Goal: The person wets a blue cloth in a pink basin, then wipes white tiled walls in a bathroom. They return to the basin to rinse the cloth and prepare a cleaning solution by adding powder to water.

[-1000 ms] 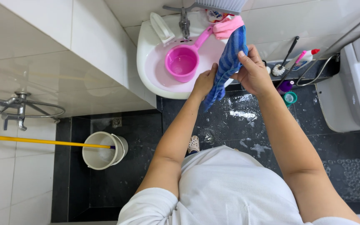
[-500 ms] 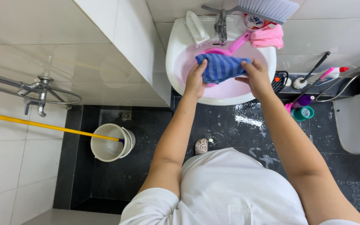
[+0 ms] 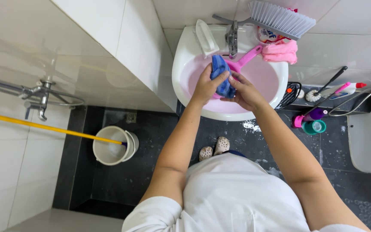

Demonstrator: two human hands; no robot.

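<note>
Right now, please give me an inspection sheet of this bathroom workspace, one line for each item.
Surface: white sink, its basin tinted pink, tap at the back.
Job's things: blue cloth bunched over the basin; pink ladle handle behind it.
Clutter: white hand brush and folded pink cloth on the sink rim; large broom head above.
Hands: left hand and right hand both grip the blue cloth.
Cables: black coiled cord beside the sink.
Surroundings: white tiled walls, dark wet floor, white bucket with a yellow pole, bottles and a toilet brush on the right side.
</note>
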